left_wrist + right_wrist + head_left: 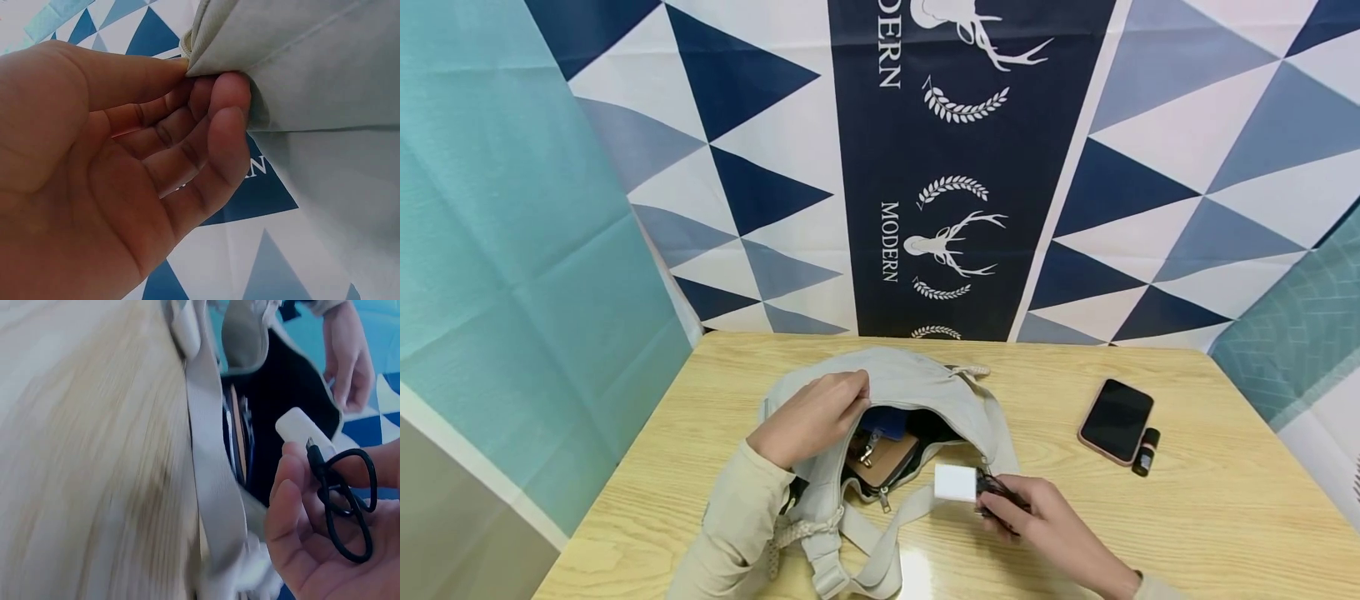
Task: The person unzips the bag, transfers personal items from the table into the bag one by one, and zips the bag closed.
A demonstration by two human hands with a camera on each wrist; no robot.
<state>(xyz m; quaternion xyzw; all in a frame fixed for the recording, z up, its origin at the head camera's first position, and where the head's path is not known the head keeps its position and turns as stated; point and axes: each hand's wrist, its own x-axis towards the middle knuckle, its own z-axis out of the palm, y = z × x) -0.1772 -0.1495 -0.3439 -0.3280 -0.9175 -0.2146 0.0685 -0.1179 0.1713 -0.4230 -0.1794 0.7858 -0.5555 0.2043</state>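
Observation:
A pale grey bag (891,375) lies on the table with its zipped mouth gaping toward me. My left hand (812,417) pinches the upper edge of that mouth between thumb and fingers, and the left wrist view shows the fabric (300,75) drawn up there. Inside the bag sit a brown wallet-like item (887,461) and a dark blue item (886,422) with a metal clasp. My right hand (1037,512) holds a white charger block (955,482) together with a looped black cable (340,506), just right of the bag's mouth. The cable's metal plug shows beside the block.
A phone (1116,419) lies screen up on the right of the wooden table (1210,517), with a small black tube (1146,452) beside it. The bag's strap (880,558) trails toward the table's near edge. A patterned cloth (955,167) hangs behind the table.

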